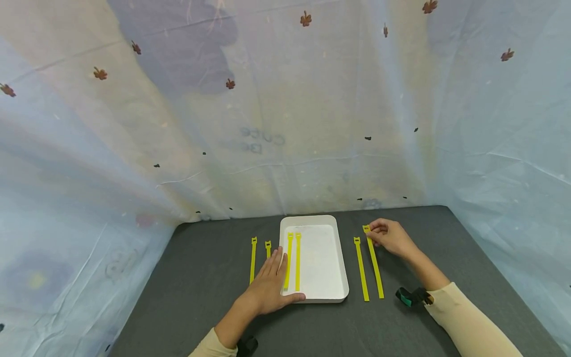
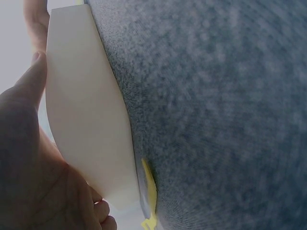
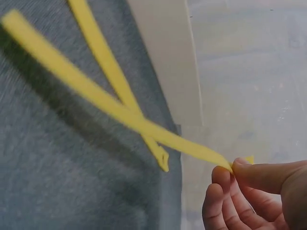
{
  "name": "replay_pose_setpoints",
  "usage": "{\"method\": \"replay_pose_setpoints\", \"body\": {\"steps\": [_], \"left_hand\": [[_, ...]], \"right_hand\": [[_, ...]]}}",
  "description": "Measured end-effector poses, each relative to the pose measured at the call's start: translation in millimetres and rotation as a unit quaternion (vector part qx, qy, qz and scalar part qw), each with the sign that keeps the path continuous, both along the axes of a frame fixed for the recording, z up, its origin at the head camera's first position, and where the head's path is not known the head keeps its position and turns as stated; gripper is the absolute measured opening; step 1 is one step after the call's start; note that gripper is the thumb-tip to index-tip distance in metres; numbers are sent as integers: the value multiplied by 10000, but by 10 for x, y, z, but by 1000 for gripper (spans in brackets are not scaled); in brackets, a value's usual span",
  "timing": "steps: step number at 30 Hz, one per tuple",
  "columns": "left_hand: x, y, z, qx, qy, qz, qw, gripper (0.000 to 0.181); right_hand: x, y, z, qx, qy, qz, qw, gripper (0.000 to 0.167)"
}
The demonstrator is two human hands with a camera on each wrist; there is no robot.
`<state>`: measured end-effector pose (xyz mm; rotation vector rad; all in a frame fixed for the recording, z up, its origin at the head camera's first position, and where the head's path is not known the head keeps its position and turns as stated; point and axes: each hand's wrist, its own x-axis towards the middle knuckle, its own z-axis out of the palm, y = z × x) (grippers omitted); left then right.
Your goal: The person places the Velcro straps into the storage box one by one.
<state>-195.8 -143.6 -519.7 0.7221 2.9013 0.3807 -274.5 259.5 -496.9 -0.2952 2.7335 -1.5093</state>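
My right hand [image 1: 392,237] pinches a yellow cable strap [image 3: 100,98] between thumb and fingertips near its slotted head. The strap's tail slants down, lifted off the cloth in the right wrist view. Just left of it, a second yellow strap [image 1: 362,270] lies on the table. My left hand [image 1: 266,287] rests over the near-left corner of a white tray [image 1: 318,300], fingers extended along its left wall and thumb on the front rim. Inside the tray, two yellow straps [image 1: 298,263] lie side by side near the left wall.
Left of the tray lie two more yellow straps, one whole-looking strap [image 1: 253,258] and one strap [image 1: 268,246] partly covered by my left hand. Dark grey cloth covers the table [image 1: 187,297]. A pale patterned sheet [image 1: 312,124] hangs behind and at both sides.
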Motion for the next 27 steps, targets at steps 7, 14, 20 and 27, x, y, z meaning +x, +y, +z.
{"method": "replay_pose_setpoints", "body": {"steps": [7, 14, 20, 27], "left_hand": [[9, 0, -11, 24, -3, 0, 10000, 126], [10, 5, 2, 42, -12, -13, 10000, 126], [10, 5, 17, 7, -43, 6, 10000, 125], [7, 12, 27, -61, -74, 19, 10000, 125]], "right_hand": [[58, -59, 150, -206, 12, 84, 9998, 26], [116, -110, 280, -316, 116, 194, 9992, 28], [153, -168, 388, -462, 129, 290, 9984, 29], [185, -266, 532, -757, 94, 389, 9963, 31]]}}
